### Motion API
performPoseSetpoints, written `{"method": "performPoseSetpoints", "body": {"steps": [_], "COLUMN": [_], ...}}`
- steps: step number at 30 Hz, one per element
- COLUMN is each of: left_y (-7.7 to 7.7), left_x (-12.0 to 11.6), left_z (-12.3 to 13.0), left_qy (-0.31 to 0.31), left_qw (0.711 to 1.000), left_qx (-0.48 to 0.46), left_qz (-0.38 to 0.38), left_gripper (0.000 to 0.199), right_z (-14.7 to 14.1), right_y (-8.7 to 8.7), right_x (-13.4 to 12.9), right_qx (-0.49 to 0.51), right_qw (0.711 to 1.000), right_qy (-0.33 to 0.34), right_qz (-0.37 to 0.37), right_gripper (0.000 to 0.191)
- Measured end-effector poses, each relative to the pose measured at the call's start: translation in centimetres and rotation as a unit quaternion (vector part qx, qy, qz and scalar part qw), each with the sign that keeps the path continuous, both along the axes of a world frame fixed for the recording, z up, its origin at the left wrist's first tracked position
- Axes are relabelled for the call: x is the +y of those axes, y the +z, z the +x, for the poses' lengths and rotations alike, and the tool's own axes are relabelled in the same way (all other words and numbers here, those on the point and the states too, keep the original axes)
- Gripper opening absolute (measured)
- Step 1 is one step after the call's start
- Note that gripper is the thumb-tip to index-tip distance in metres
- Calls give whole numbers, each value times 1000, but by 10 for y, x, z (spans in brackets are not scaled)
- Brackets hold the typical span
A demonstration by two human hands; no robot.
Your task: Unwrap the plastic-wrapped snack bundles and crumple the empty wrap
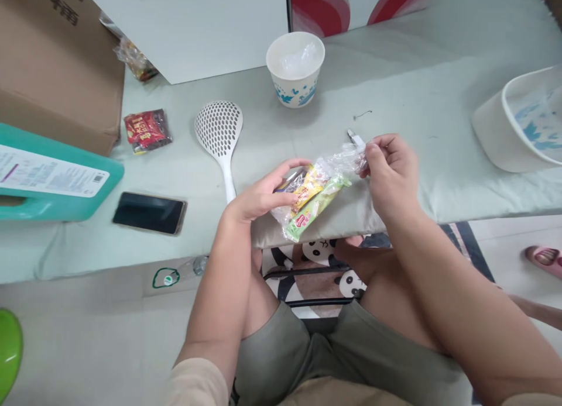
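Observation:
A clear plastic bag (334, 162) with wrapped snacks inside lies at the front edge of the covered table. A green-wrapped snack (314, 212) and a yellow-wrapped snack (307, 189) show through it. My left hand (267, 192) curls around the bag's filled end, thumb and fingers on either side. Pinched between the thumb and fingers of my right hand (390, 169) is the bag's gathered top. Just beyond that hand, a white cable plug (355, 138) rests on the cloth. A white slotted skimmer (219, 131) lies to the left, its handle end hidden behind my left wrist.
A paper cup (295, 72) with clear plastic inside stands behind the bag. A white bin (496, 122) is at right. Leftward are a phone (150, 213), a red snack packet (147, 131), a teal jug (100, 181) and a cardboard box (57, 84).

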State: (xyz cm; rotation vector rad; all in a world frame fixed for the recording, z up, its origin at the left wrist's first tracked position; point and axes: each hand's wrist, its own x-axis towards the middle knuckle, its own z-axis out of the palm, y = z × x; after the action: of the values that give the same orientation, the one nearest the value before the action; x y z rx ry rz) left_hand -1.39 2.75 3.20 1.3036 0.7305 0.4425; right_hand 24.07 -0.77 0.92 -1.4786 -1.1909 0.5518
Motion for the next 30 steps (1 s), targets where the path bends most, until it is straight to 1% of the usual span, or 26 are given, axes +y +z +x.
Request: {"method": "performPoseSetpoints", "body": {"steps": [4,8,10,13,14,15,17,19,21,23,25,27,30], "left_y": [-4,-9,-12,-17,-18,-19,-19,-18,-15,-13,-12,-12,-14], "left_x": [-2,-4,-4,-4,-4,-4,-5,-6,-7,-8,-9,-9,-8], "left_z": [-6,-7,-4,4,8,11,18,22,24,25,25,25,26], "left_qy": [-2,19,55,131,156,180,212,229,237,243,246,250,263], "left_qw": [1000,999,998,991,987,983,976,971,970,969,968,967,962], "left_qx": [11,8,9,-10,-19,-27,-37,-40,-37,-28,-22,-26,-41], "left_qz": [-23,-27,-20,-33,-38,-40,-41,-47,-50,-46,-41,-41,-56], "left_gripper": [89,81,78,77,75,72,64,57,50,45,43,44,47], "right_z": [3,5,5,0,-4,-9,-21,-35,-47,-55,-58,-58,-57], "right_y": [-1,-5,-5,0,2,5,7,7,3,-1,-5,-5,-3], "right_x": [3,5,5,0,-3,-6,-14,-20,-25,-28,-29,-29,-30], "right_qx": [35,52,26,-44,-69,-95,-152,-216,-276,-321,-340,-336,-323], "right_qw": [999,998,999,995,993,991,984,964,941,927,921,922,922], "right_qy": [-15,-28,-39,-65,-60,-41,32,121,174,185,179,177,170], "right_qz": [-11,-27,-6,61,76,85,92,96,86,62,57,79,128], "right_gripper": [19,16,14,12,12,11,11,16,22,23,17,13,13]}}
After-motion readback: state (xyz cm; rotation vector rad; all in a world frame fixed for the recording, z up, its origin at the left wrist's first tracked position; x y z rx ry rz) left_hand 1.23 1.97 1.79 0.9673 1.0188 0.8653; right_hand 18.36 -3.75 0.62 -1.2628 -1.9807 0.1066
